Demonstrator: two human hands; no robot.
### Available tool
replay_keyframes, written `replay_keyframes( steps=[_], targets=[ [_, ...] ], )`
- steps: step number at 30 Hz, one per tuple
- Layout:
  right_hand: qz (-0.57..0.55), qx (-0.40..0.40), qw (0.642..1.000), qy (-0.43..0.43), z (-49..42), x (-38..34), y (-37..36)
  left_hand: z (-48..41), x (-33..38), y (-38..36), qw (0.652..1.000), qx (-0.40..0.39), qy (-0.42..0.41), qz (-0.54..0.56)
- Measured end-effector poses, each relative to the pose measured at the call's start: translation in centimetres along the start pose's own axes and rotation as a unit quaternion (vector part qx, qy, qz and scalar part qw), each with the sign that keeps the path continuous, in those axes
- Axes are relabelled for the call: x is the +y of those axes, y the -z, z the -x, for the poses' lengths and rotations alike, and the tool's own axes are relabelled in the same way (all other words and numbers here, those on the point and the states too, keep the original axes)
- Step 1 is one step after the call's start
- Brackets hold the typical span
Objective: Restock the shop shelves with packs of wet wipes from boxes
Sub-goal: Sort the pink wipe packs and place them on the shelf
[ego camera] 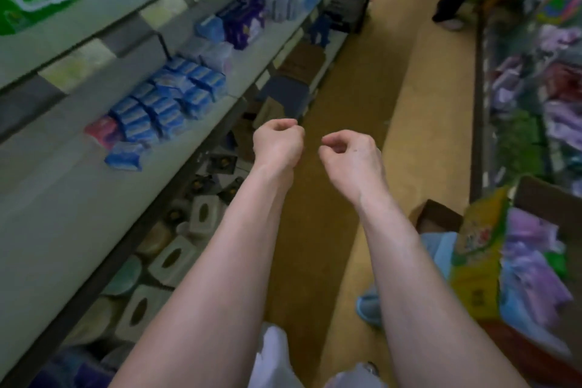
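My left hand (277,145) and my right hand (352,157) are raised side by side over the aisle floor, fingers curled in, holding nothing. To their left, blue wet wipe packs (170,104) stand in rows on the grey middle shelf (63,198). One blue pack (124,157) lies loose at the front of the rows, beside a pink pack (104,132). At the right edge a cardboard box (535,195) holds purple and blue packs (529,261).
White tissue boxes (171,258) fill the lower shelf on the left. More blue and purple packs (242,19) sit further along the shelf. A yellow-green bag (478,255) leans on the box. A person's legs (447,0) stand at the aisle's far end. Stocked shelves (535,88) line the right.
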State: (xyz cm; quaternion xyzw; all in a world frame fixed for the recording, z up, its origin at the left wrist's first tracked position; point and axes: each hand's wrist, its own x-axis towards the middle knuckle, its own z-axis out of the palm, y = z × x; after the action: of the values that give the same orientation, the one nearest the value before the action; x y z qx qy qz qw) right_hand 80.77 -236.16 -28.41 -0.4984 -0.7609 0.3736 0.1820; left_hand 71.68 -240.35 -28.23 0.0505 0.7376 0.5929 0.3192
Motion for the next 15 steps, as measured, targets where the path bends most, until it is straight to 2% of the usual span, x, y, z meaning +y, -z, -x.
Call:
replay_keyframes(
  steps=[7,15],
  targets=[
    [-0.013,0.077,0.991,-0.109,1.5,11.2,9.3,6.8,-3.9,-12.8,0.99,-0.109,0.009,-0.086],
    [-0.033,0.113,0.976,-0.183,2.9,23.2,19.0,14.0,-8.9,-26.5,0.973,-0.183,0.06,-0.125]
  ],
)
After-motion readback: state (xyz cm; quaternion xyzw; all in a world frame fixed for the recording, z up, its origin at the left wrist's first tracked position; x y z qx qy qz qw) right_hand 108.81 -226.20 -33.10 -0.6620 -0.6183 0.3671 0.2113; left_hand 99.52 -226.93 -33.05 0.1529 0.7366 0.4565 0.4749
